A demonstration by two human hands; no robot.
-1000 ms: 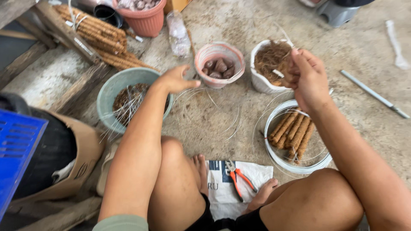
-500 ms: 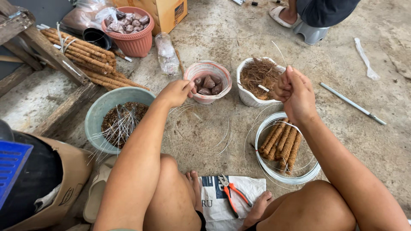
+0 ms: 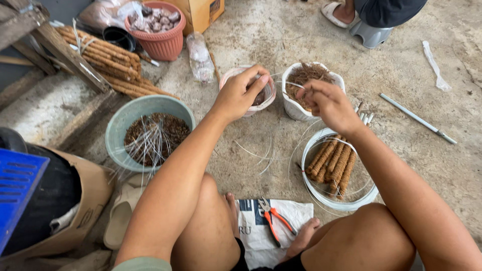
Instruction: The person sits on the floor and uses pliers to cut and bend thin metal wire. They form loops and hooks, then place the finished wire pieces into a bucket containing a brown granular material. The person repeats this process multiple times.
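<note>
My left hand [image 3: 240, 94] hovers over a small pink bowl [image 3: 271, 96] of dark lumps, fingertips pinched on a thin pale wire [image 3: 290, 84]. The wire runs across to my right hand [image 3: 327, 104], which pinches its other end in front of a white bowl [image 3: 292, 108] filled with brown fibre. Below my right wrist lies a round white tray [image 3: 321, 196] holding several brown fibre-wrapped sticks [image 3: 332, 159]. Loose wire loops [image 3: 261, 153] lie on the concrete between my knees and the bowls.
A green basin [image 3: 124, 123] with dark husk and wire strands stands on the left. Orange-handled pliers [image 3: 273, 221] rest on a white sack [image 3: 297, 211]. Behind are a stick bundle [image 3: 100, 55], a pink basket [image 3: 161, 46], a plastic bottle [image 3: 199, 56], and a metal rod [image 3: 416, 118]. Another person's foot [image 3: 341, 11] is by a stool.
My left hand has moved from the green basin's rim over to the pink bowl. My right hand has come down and left, so both hands now meet near the two bowls.
</note>
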